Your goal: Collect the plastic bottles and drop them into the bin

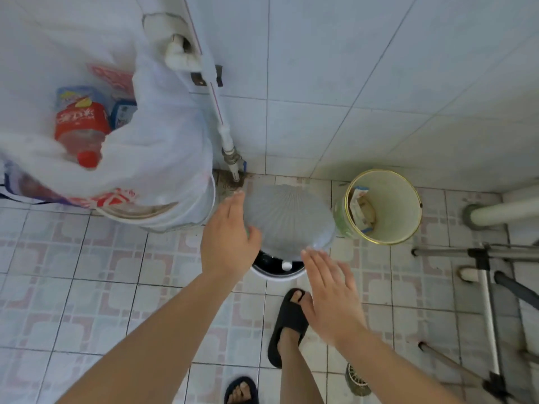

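Flanking a ribbed, translucent, seemingly plastic bottle (287, 218), both hands spread open.

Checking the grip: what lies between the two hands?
In the head view, a big clear ribbed bottle lies between the left hand and right hand, over the bin.

Both forearms are bare from wrist to the frame's lower edge, with no sleeves, watch, bracelet or rings showing. The left hand (227, 243) and the right hand (332, 298) are uncovered, with short, plain fingernails. Below the right hand, a bare lower leg ends in a black open-toed slide sandal (287, 322) with one broad strap across the foot. A second black sandal (241, 390) of the same kind shows lower down, toes visible.
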Demonstrator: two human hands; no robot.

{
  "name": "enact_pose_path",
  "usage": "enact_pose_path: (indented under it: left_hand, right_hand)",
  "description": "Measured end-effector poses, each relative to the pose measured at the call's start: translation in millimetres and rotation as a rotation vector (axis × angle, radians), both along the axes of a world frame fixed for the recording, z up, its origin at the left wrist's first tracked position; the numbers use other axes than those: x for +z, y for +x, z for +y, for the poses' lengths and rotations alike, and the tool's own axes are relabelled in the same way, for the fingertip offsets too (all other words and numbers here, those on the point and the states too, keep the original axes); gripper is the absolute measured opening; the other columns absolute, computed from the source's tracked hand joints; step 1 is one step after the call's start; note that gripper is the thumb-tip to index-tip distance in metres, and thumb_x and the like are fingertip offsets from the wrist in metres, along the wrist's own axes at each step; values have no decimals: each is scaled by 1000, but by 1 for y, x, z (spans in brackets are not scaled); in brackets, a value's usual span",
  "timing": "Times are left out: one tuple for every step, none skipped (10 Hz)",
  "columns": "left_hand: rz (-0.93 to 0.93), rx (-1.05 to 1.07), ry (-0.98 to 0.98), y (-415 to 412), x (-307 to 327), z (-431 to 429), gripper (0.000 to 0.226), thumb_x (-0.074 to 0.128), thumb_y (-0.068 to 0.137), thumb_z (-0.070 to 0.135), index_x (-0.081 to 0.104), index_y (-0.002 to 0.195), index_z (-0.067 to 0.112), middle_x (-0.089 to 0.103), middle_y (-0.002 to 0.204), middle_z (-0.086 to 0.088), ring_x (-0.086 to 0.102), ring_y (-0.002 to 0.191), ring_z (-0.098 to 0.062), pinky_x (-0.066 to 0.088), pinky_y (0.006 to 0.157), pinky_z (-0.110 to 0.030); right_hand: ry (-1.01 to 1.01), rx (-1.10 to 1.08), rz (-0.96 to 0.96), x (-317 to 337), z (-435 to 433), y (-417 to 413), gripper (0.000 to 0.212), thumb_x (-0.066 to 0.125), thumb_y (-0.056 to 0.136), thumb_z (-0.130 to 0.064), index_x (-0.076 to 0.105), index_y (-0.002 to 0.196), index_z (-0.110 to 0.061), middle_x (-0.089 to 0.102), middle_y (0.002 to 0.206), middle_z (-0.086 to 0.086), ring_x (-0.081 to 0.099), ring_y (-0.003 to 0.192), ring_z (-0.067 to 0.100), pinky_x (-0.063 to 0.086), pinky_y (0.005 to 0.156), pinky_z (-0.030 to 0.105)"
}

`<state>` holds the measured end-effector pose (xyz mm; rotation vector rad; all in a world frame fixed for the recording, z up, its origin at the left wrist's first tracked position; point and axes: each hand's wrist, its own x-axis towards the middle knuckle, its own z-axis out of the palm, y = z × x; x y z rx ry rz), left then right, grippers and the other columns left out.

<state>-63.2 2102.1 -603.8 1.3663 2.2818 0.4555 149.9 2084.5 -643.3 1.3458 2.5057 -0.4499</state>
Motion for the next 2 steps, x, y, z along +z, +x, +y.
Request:
enact_pose_path:
  left_hand:
    - [43,-54,4,-10,19,-39,62,56,86,17,35,143,10,45,144,-8,45,129,-24,39,103,-37]
    - [146,-135,31,-22,44,-76,62,59,82,15,40,140,7,49,140,-12,50,124,-28,44,99,-40]
  right_hand:
    - [43,-130,26,18,-21,0,72,54,82,-30,23,145,-15,34,151,3,27,141,21,15,115,41]
    - [68,-301,119,52,-25,-8,70,48,88,-34,15,148,-18,21,156,0,14,144,17,7,116,39]
